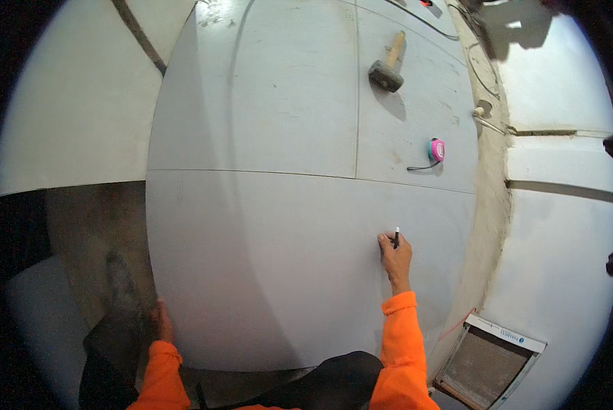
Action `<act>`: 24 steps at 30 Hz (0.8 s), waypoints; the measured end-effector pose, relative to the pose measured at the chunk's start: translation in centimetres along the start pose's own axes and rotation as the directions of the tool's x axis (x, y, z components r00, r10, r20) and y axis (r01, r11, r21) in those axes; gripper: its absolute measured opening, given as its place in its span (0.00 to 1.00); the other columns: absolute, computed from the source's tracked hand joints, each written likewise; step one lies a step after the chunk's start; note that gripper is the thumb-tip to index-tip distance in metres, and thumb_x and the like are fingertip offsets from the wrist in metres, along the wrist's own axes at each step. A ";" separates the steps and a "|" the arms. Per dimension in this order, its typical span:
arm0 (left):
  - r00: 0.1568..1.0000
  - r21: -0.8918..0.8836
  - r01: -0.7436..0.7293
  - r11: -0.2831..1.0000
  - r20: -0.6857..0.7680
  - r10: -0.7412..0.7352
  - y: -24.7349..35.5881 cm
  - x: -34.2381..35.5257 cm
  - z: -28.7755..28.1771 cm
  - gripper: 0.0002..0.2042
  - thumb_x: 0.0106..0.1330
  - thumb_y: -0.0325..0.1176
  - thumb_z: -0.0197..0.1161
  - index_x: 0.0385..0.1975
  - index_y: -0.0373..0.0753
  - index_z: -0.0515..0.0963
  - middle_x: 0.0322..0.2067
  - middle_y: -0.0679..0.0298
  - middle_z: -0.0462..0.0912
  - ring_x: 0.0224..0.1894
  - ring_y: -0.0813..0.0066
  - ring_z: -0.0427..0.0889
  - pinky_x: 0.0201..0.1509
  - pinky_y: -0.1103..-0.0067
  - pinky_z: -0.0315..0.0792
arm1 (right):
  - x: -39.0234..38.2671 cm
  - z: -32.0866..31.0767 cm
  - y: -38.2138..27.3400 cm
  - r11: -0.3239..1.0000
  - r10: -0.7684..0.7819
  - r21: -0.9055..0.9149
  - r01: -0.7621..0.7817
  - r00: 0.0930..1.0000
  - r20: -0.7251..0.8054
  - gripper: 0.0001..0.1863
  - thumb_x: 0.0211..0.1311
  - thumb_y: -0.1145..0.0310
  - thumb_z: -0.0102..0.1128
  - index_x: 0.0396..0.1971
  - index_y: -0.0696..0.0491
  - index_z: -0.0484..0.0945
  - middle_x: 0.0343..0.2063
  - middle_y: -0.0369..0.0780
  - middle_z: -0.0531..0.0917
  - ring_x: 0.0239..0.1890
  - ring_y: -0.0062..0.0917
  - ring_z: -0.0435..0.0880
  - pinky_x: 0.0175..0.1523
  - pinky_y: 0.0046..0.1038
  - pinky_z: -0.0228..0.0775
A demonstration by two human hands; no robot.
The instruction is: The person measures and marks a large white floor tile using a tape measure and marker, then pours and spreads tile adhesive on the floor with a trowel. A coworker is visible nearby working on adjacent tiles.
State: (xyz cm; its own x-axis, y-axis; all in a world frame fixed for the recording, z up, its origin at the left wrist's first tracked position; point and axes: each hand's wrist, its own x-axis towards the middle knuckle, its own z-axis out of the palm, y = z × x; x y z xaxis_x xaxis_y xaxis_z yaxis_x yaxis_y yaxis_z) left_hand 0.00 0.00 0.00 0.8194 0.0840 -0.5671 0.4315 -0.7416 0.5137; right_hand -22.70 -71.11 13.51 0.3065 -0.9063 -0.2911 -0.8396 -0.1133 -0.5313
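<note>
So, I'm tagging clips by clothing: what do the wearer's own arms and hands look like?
The right sleeve and left sleeve are long, bright orange fabric, each ending in a cuff near the wrist, with no visible markings. The right hand and left hand are bare, without gloves.

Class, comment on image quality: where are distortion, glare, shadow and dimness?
Head view: the pale panels show bowed outer edges; head view: glare whitens part of their far end; head view: a shadow shows beside the hammer; head view: the left hand looks dimmer and less distinct than the right hand.
</note>
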 end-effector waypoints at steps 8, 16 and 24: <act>0.978 0.041 0.207 0.978 0.004 -0.207 16.5 -6.8 -0.3 0.40 0.74 0.65 0.49 0.64 0.28 0.73 0.60 0.47 0.76 0.61 0.54 0.75 0.67 0.64 0.65 | 0.5 -0.7 -0.9 0.998 -0.008 0.066 0.002 0.997 0.077 0.15 0.62 0.61 0.70 0.35 0.60 0.83 0.26 0.35 0.81 0.30 0.22 0.76 0.40 0.28 0.72; 0.998 0.018 0.059 0.998 -0.023 -0.059 11.5 -5.6 0.0 0.36 0.76 0.62 0.49 0.62 0.29 0.74 0.63 0.45 0.76 0.67 0.48 0.72 0.70 0.62 0.64 | 1.0 -0.6 0.7 0.998 -0.058 -0.002 0.058 0.995 0.080 0.18 0.65 0.58 0.70 0.36 0.61 0.83 0.30 0.37 0.83 0.33 0.23 0.77 0.42 0.29 0.72; 0.996 0.006 0.085 0.996 0.022 -0.085 13.2 -6.1 0.4 0.41 0.76 0.64 0.45 0.48 0.18 0.76 0.40 0.45 0.80 0.49 0.55 0.78 0.57 0.62 0.69 | 1.0 -0.4 1.0 0.994 -0.099 -0.043 0.102 0.993 0.069 0.17 0.65 0.58 0.69 0.36 0.60 0.83 0.29 0.38 0.84 0.32 0.26 0.79 0.41 0.31 0.72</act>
State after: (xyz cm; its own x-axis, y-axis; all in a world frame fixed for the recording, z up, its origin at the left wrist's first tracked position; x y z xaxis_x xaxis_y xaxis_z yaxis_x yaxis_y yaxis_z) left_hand 0.52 -10.57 10.01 0.7712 0.1319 -0.6228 0.4971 -0.7358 0.4598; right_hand -23.45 -72.32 12.99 0.4185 -0.8602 -0.2914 -0.8223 -0.2227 -0.5236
